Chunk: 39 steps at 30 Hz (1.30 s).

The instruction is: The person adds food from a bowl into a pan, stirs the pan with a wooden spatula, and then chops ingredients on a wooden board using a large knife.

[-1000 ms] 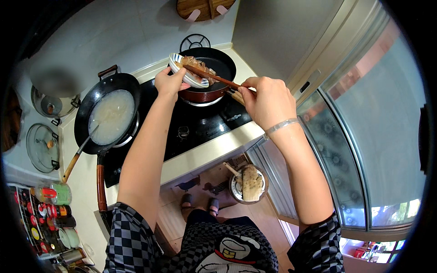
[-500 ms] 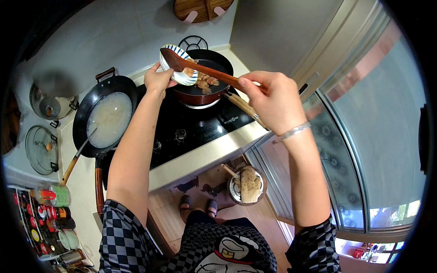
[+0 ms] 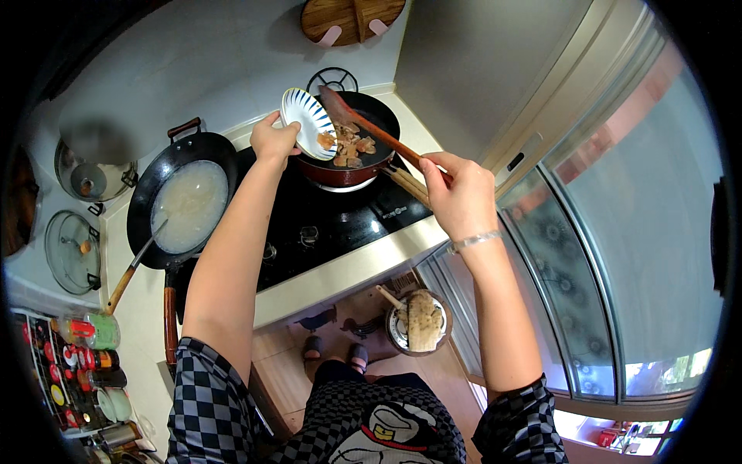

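Note:
My left hand (image 3: 274, 141) grips a white bowl with blue stripes (image 3: 304, 110), tilted over the red-sided frying pan (image 3: 379, 108) on the far right of the stove. A few pieces of meat still cling inside the bowl near its lower rim. More sliced meat (image 3: 353, 145) lies in the pan. Closed round the handle of a brown wooden spatula (image 3: 375, 133) is my right hand (image 3: 461, 193). The spatula's blade is above the pan, just right of the bowl. The pan's wooden handle (image 3: 410, 184) points toward my right hand.
A black wok (image 3: 139, 193) of cloudy whitish liquid, with a ladle (image 3: 133, 274) in it, stands on the left. Glass lids (image 3: 72, 251) hang on the left wall. Seasoning jars (image 3: 81, 359) crowd the lower left. A stool (image 3: 442, 340) holding a plate stands below the counter.
The spatula blade has moved from inside the bowl to its right, over the pan. My right hand has come down and left. Less meat is in the bowl, and more shows in the pan.

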Each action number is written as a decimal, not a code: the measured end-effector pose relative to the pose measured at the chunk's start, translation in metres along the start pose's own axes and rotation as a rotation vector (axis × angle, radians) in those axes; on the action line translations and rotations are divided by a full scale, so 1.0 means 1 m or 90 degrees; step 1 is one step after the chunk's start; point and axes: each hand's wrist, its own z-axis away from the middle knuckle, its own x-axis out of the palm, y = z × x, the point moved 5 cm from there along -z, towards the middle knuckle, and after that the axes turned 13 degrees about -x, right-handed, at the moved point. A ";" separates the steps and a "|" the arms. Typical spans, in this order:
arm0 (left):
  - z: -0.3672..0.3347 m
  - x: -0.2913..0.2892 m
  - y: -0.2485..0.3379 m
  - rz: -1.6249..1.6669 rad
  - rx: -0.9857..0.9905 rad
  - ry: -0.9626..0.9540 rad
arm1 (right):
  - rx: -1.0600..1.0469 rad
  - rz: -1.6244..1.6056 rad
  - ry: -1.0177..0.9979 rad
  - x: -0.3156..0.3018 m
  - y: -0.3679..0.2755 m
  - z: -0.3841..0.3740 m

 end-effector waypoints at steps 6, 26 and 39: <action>0.006 0.003 0.007 -0.015 0.007 0.015 | -0.029 0.066 -0.092 0.012 -0.019 0.006; 0.060 -0.059 -0.036 0.442 -0.060 -0.132 | -0.059 0.293 -0.118 0.015 -0.009 -0.001; 0.103 -0.041 -0.093 0.594 -0.127 -0.107 | -0.020 0.296 -0.187 0.077 0.017 -0.017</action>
